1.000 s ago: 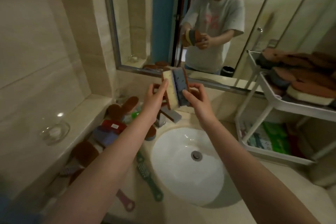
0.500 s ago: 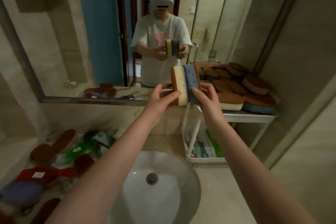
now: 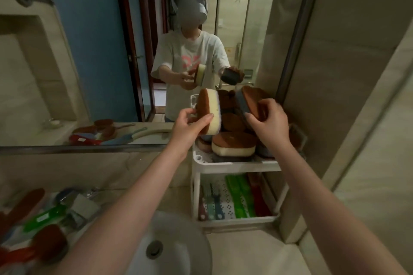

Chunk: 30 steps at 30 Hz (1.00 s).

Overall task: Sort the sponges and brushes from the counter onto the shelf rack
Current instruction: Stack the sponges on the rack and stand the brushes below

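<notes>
Your left grip (image 3: 190, 126) clamped the white sponge (image 3: 213, 110), on edge, over the top-tier left edge of the shelf rack (image 3: 234, 166); right grip (image 3: 269, 123) clamped the blue sponge (image 3: 250, 100) nr its back edge. Both prob. light, squashy: pinch across sides, gently.

This is a home bathroom. A round white ceramic basin (image 3: 192, 250) with a metal plug hole (image 3: 154, 249) is sunk into a beige stone worktop (image 3: 245, 252), and a wide wall mirror (image 3: 96, 62) runs above it. Large pale beige wall tiles (image 3: 357, 73) clad the room. The reflection shows a tiled recess (image 3: 29, 69), a dark wooden door frame (image 3: 131, 51) and what may be a glass shower screen (image 3: 243, 29), though glare leaves that unsure. A small white plastic shelf rack (image 3: 237, 166) on the worktop carries brown-topped sponges (image 3: 233, 143) and plastic-handled brushes (image 3: 237, 196).
</notes>
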Each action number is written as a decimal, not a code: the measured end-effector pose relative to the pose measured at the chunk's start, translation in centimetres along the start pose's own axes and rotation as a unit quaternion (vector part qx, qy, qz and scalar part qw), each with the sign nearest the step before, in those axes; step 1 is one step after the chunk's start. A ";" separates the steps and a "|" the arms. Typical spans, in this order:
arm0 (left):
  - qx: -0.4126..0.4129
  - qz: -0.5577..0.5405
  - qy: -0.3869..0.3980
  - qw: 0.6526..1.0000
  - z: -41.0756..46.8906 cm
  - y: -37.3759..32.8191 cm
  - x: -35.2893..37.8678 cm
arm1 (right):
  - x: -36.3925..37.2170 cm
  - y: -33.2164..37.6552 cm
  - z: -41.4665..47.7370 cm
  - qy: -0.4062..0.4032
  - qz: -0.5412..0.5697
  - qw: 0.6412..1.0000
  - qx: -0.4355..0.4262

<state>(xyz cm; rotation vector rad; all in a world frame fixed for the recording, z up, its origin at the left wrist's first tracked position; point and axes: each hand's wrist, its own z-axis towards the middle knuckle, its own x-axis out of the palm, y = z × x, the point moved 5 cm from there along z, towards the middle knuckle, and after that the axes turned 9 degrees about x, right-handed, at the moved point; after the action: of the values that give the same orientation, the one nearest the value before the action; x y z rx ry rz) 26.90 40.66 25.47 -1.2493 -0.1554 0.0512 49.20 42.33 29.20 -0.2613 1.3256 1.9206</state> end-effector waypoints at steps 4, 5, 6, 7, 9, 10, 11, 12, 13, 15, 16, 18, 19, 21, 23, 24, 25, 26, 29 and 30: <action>0.000 0.016 -0.020 1.000 0.9 0.7 0.7 | 0.7 -1.0 2.6 0.019 -0.105 0.994 -0.012; 0.001 0.019 -0.024 1.000 1.1 0.8 0.8 | 1.1 -1.1 2.9 0.022 -0.136 0.990 -0.018; 0.001 0.024 -0.025 0.999 1.2 0.9 0.8 | 1.6 -1.3 3.1 0.025 -0.163 0.986 -0.026; 0.002 0.029 -0.026 0.999 1.2 0.9 0.9 | 1.9 -1.4 3.2 0.027 -0.183 0.982 -0.031; -0.001 0.042 -0.028 0.999 1.4 1.1 0.8 | 2.4 -1.6 3.2 0.026 -0.230 0.972 -0.040; -0.002 0.050 -0.029 0.998 1.5 1.1 0.8 | 2.6 -1.7 3.1 0.022 -0.263 0.963 -0.049; -0.002 0.060 -0.030 0.998 1.5 1.1 0.9 | 2.8 -1.7 3.1 0.019 -0.294 0.954 -0.056; -0.001 0.070 -0.029 0.997 1.6 1.0 1.0 | 2.9 -1.8 3.1 0.019 -0.316 0.947 -0.059; -0.001 0.077 -0.028 0.997 1.7 0.9 1.2 | 3.0 -2.0 3.1 0.022 -0.328 0.943 -0.058; -0.001 0.094 -0.026 0.995 1.8 0.5 1.8 | 2.9 -2.2 2.9 0.028 -0.330 0.942 -0.057; -0.002 0.111 -0.023 0.994 2.0 0.3 2.2 | 2.8 -2.3 2.7 0.028 -0.328 0.942 -0.062; -0.006 0.161 -0.014 0.987 2.7 0.0 3.2 | 2.5 -2.5 2.2 0.028 -0.314 0.946 -0.075; -0.008 0.189 -0.010 0.982 3.1 -0.2 3.8 | 2.3 -2.7 2.0 0.033 -0.300 0.950 -0.076; -0.006 0.259 -0.002 0.966 4.2 -0.4 5.2 | 2.1 -3.1 2.0 0.057 -0.275 0.957 -0.072; 0.000 0.338 0.005 0.941 5.4 -0.7 6.7 | 2.1 -3.5 2.2 0.082 -0.269 0.957 -0.071; -0.001 0.367 0.012 0.930 6.0 -0.7 7.3 | 2.1 -3.7 2.3 0.090 -0.268 0.957 -0.071; -0.006 0.388 0.021 0.922 6.6 -0.5 7.8 | 2.1 -3.7 2.5 0.093 -0.265 0.957 -0.074; -0.016 0.401 0.033 0.915 7.1 -0.3 8.3 | 2.0 -3.8 2.6 0.093 -0.261 0.958 -0.077; -0.038 0.438 0.058 0.896 8.0 0.5 9.3 | 1.9 -4.0 2.9 0.097 -0.247 0.961 -0.079; -0.041 0.453 0.064 0.888 8.1 0.8 9.5 | 1.8 -4.1 2.9 0.100 -0.243 0.962 -0.078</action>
<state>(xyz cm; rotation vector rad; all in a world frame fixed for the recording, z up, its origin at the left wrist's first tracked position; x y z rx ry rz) 35.17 49.69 28.09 -1.3132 0.5613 0.7770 51.49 46.40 26.57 -0.8027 1.1047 1.6049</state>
